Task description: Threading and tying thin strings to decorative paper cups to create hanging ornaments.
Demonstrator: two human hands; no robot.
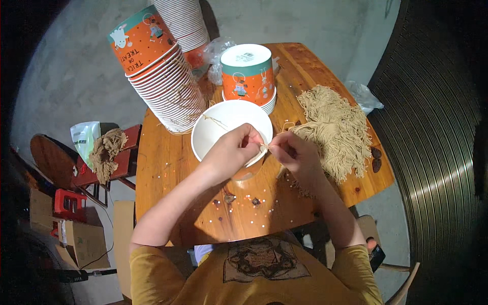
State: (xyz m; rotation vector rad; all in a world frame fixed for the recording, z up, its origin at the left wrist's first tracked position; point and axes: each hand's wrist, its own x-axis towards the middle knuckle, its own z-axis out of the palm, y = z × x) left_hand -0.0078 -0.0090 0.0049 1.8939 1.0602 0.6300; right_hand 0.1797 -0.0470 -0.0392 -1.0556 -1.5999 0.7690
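A paper bucket (pixel 212 129) with a white inside stands on the wooden table in front of me, its opening tipped toward view. At its right rim my left hand (pixel 231 152) and my right hand (pixel 299 153) meet, both with fingertips pinched on a thin tan cord (pixel 264 146). Another length of cord (pixel 216 122) lies across the bucket's far left side. Right of my right hand spreads a large heap of tan cords (pixel 333 134). The bucket's lower part is mostly covered by my hands and forearms.
A tall leaning stack of orange and teal paper buckets (pixel 152 61) rises at the left. Upturned buckets (pixel 248 76) stand behind the open one. Small white specks dot the wooden table (pixel 239 218). Left of it, a dark red bench (pixel 124 157) carries more cord (pixel 107 152).
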